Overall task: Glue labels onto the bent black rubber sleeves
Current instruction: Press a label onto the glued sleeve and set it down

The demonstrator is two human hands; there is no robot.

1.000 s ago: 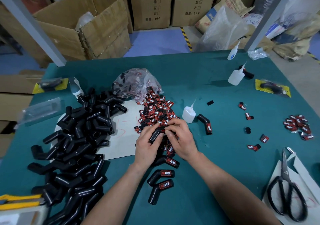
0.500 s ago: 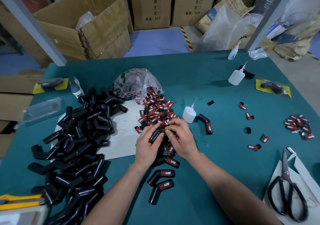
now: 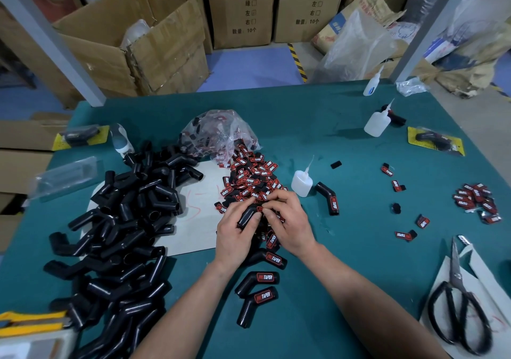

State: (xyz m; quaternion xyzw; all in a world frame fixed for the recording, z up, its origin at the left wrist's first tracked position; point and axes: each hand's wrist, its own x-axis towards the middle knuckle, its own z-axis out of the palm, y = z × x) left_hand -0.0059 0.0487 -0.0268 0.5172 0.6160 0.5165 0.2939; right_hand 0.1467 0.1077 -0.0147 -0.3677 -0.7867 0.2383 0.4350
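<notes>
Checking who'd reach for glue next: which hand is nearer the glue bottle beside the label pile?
Right. The right hand is close to the glue bottle, just on the person's side of it; the left hand is farther left, gripping a black sleeve.

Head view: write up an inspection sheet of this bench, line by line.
Surface: green table, paper sheet under the sleeve pile.
Job's things: bare sleeve pile at left; label pile spilling from bag; three labelled sleeves near the wrists; glue bottle beside the label pile.
Clutter: scissors, loose labels at right, two spare bottles at the far edge.
Hands: left hand grips one sleeve; right hand pinches its upper end.
Cables: nothing seen.
Surroundings: cardboard boxes on the floor behind.
</notes>
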